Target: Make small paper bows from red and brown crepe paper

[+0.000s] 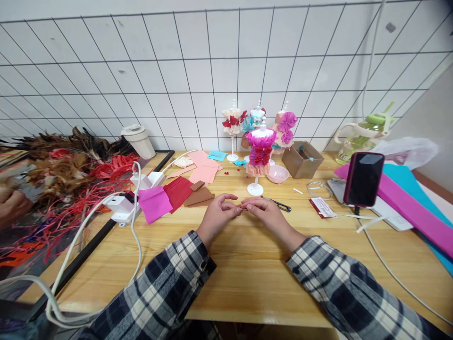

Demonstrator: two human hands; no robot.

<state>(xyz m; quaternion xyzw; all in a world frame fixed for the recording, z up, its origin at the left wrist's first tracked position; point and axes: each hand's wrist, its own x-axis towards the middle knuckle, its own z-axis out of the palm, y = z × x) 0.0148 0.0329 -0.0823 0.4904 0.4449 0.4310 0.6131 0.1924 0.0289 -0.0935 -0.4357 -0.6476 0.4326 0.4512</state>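
Note:
Over the wooden table, my left hand [220,215] and my right hand [271,217] meet at the fingertips. Both pinch a tiny brown scrap [242,206], mostly covered by the fingers; its material is too small to tell. Just beyond stands a white miniature dress form [255,189] wearing a magenta, red and peach ruffled paper dress [261,153]. Beside my right hand lies a dark-handled tool [282,206], partly hidden behind that hand. Sheets of brown [198,197], red [179,192] and magenta paper [155,204] lie left of my left hand.
Several more dressed forms [232,123] stand behind, near a pink bowl [278,174] and a cardboard box [303,163]. A phone [364,179] stands at right, before a green-lidded bottle [368,134]. White cables [136,236] and feathers [67,160] occupy the left; another person's hand [12,205] shows there.

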